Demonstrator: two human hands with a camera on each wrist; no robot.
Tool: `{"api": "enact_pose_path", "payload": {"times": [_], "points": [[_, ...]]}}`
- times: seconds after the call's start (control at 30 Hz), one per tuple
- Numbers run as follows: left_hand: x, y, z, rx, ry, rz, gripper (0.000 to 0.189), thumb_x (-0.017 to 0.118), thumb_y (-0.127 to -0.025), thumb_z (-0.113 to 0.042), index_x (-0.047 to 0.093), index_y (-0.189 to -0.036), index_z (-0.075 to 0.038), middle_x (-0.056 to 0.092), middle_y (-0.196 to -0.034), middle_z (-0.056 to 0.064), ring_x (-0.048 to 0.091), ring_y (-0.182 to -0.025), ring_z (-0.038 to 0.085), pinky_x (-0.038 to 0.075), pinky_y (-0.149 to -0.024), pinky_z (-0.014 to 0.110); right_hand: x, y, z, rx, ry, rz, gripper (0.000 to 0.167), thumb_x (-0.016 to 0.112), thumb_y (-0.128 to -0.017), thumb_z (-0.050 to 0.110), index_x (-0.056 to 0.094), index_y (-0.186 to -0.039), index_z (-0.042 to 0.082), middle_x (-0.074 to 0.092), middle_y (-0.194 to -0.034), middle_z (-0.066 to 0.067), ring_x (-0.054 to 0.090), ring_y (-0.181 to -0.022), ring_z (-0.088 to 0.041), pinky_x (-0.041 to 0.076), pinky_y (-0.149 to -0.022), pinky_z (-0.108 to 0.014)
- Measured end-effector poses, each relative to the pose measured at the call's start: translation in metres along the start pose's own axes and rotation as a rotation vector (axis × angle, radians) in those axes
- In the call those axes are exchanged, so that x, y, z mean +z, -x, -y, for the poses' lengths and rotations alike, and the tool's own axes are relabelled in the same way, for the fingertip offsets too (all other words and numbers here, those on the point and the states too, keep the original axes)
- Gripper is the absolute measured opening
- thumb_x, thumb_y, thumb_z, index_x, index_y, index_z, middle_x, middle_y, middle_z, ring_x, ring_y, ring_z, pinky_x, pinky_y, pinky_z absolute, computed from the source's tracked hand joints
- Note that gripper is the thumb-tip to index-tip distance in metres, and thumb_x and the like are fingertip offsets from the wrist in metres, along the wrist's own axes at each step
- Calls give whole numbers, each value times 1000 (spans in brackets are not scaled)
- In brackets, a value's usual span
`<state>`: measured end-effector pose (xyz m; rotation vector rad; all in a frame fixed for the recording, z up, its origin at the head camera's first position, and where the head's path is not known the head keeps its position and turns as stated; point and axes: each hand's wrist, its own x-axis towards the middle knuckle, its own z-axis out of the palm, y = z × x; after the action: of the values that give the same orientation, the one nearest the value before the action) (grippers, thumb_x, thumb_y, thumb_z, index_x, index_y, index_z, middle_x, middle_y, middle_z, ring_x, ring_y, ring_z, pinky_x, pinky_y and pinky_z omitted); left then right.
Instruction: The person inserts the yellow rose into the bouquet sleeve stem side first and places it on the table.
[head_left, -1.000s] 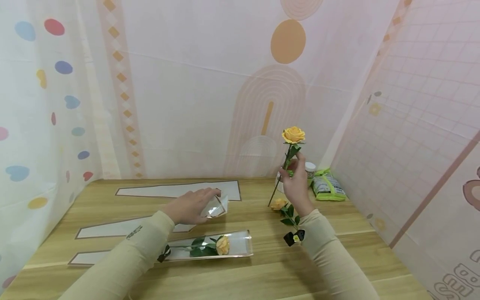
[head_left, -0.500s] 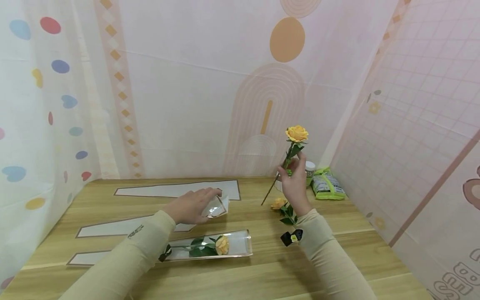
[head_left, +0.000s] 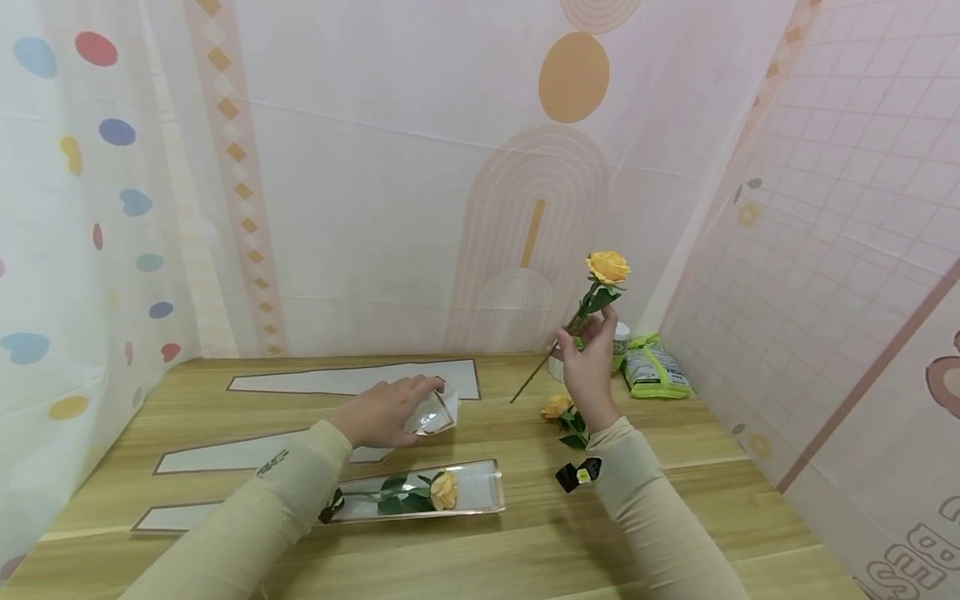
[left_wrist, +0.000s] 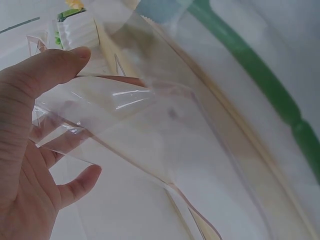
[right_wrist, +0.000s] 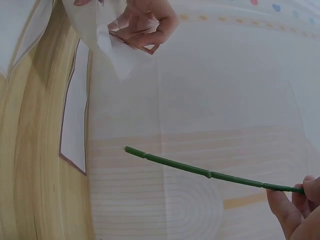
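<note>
My left hand (head_left: 384,411) holds a clear plastic flower sleeve (head_left: 437,414) with a brown edge at its opening. In the left wrist view the film (left_wrist: 135,115) stands spread between the thumb and the fingers, some fingers showing through it. Between thumb and fingers of my right hand (head_left: 592,362) is the stem of a yellow rose (head_left: 608,267), bloom up and tilted right. Its bare green stem end (right_wrist: 170,162) points down and left, apart from the sleeve. Below the right hand lies another yellow rose (head_left: 557,407), partly hidden by the wrist.
A sleeved yellow rose (head_left: 444,490) lies in front. Flat white sleeves (head_left: 442,377) with brown edges lie at the left and back. A black bow (head_left: 576,476) is by the right cuff. Behind stand a white-lidded jar (head_left: 621,335) and a green-and-white packet (head_left: 657,372).
The right hand has tilted the rose: its bloom has moved right and its stem end has swung left and slightly up toward the sleeve. The left hand has stayed almost still.
</note>
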<state>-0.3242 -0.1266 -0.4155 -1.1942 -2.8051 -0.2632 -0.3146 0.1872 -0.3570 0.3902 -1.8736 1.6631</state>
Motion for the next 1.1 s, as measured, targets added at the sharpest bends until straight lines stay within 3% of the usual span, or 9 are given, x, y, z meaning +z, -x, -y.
{"api": "enact_pose_path", "payload": {"times": [0.13,0.33,0.6,0.87,1.1], "points": [[-1,0,-1,3,-5,-3,84,84,-83,-28,37,-151,-10,55,-141,11,58,-120,29,53,-93,50,3,1,2,-12,-33,-14,70,59,-99,1,17,-153,15,50,-114,-9,59,-102,-20,61,-80,-42],[-2,0,-3,0,-8,-6,84,84,-83,-29,38,-150,-10,55,-142,11,58,-121,29,52,-94,51,7,2,1,12,-70,-10,72,60,-99,3,16,-154,18,50,-116,-8,58,-107,-30,59,-82,-50],[-2,-1,-4,-4,0,-2,83,83,-84,-29,38,-150,-11,55,-142,10,57,-122,28,52,-95,52,15,3,-1,60,-82,-42,77,63,-99,6,12,-156,19,52,-115,-8,59,-96,-19,59,-67,-30],[1,-2,-1,-4,-10,5,85,83,-84,-31,37,-152,-12,54,-144,10,56,-125,29,51,-96,53,26,6,-2,109,-131,-75,80,63,-98,2,10,-156,18,49,-121,-8,58,-94,-14,60,-68,-33],[1,-2,-1,0,-9,2,85,84,-83,-30,37,-151,-10,54,-144,11,56,-125,30,51,-95,54,35,9,-3,90,-150,-76,80,64,-97,2,11,-156,17,49,-116,-7,59,-92,-14,60,-66,-31]]}}
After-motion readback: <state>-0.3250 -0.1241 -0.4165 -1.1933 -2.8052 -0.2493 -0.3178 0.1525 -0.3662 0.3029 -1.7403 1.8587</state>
